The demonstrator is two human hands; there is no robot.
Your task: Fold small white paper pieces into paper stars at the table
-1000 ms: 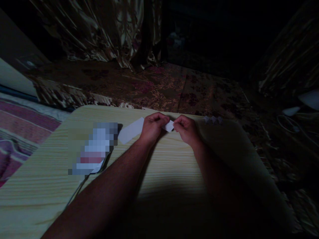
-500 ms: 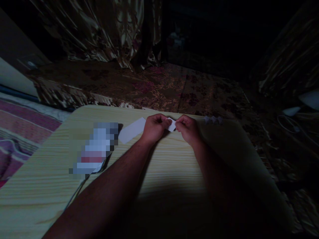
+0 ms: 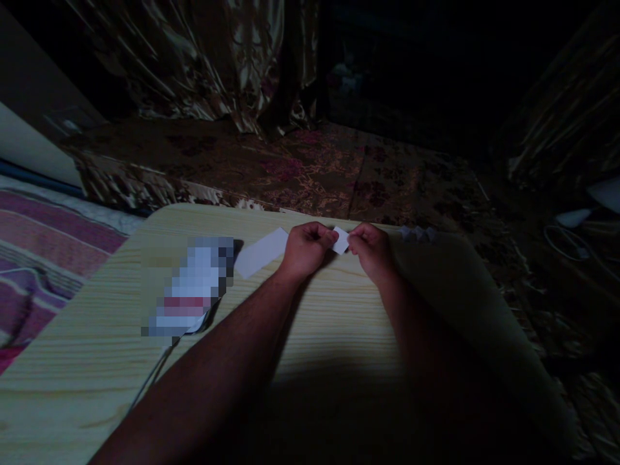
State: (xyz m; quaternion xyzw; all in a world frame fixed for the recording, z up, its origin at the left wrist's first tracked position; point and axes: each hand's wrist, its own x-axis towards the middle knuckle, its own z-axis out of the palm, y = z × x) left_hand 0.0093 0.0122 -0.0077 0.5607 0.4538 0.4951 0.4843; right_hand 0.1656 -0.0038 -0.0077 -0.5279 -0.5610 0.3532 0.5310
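A small white piece of paper (image 3: 341,240) is held between my two hands above the far part of the wooden table. My left hand (image 3: 310,247) pinches its left side between thumb and fingers. At its right edge, the closed fingertips of my right hand (image 3: 370,248) grip it. Left of my left hand lies a longer white paper strip (image 3: 261,252), flat on the table. Several small folded paper pieces (image 3: 417,234) stand in a row to the right of my right hand, dim in the shadow.
A phone-like device with a pixelated screen (image 3: 194,284) lies on the left of the table (image 3: 334,342), a cable (image 3: 151,374) running from it. Beyond the far edge is a surface covered in patterned cloth (image 3: 300,161). Striped bedding (image 3: 43,239) is at the left.
The view has shifted slightly, so everything sits a little further right. Both hands still hold the small paper, which appears turned a little between the fingers.
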